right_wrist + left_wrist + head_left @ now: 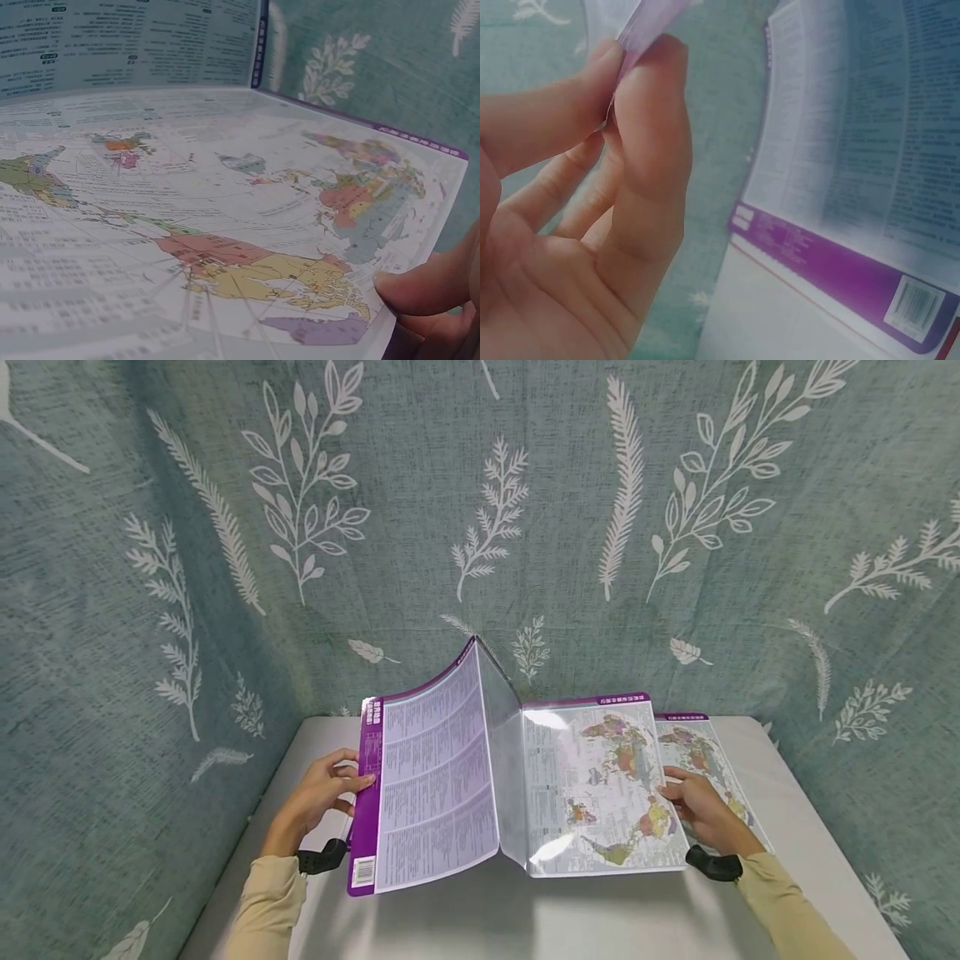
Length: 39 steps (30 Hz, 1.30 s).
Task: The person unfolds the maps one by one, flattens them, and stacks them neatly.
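Observation:
A glossy folding map sheet [600, 793] with a purple border spans the space between both hands, its folds standing up in a ridge near the middle. My left hand [322, 793] pinches its left edge between thumb and fingers, beside the purple strip. Small print fills the left panel [435, 793], and a barcode [915, 307] sits at its corner. On the right, a flat panel carries coloured world maps; my right hand [701, 810] grips its outer edge, thumb [420, 289] on the printed face. Another map panel [693, 752] shows behind the right hand, partly hidden.
Under the sheet lies a white table [600, 927], with the sheet's shadow on it. A green curtain [420, 527] with white leaf prints hangs behind the table and along both sides. Each wrist wears a black camera mount [322, 857].

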Each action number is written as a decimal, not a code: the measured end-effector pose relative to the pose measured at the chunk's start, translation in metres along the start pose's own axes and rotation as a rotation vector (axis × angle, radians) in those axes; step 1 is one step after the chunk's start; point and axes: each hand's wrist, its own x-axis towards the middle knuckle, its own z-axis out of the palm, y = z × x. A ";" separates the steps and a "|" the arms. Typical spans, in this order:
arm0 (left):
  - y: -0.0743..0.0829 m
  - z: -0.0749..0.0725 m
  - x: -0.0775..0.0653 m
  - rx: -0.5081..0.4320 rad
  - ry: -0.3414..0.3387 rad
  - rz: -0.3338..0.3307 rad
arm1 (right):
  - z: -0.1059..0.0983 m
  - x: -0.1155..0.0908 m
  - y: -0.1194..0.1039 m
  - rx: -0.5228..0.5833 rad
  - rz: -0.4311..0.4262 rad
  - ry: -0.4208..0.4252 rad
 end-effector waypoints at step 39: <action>0.000 0.005 0.002 0.024 0.152 -0.027 | -0.033 -0.011 -0.022 0.144 0.012 0.006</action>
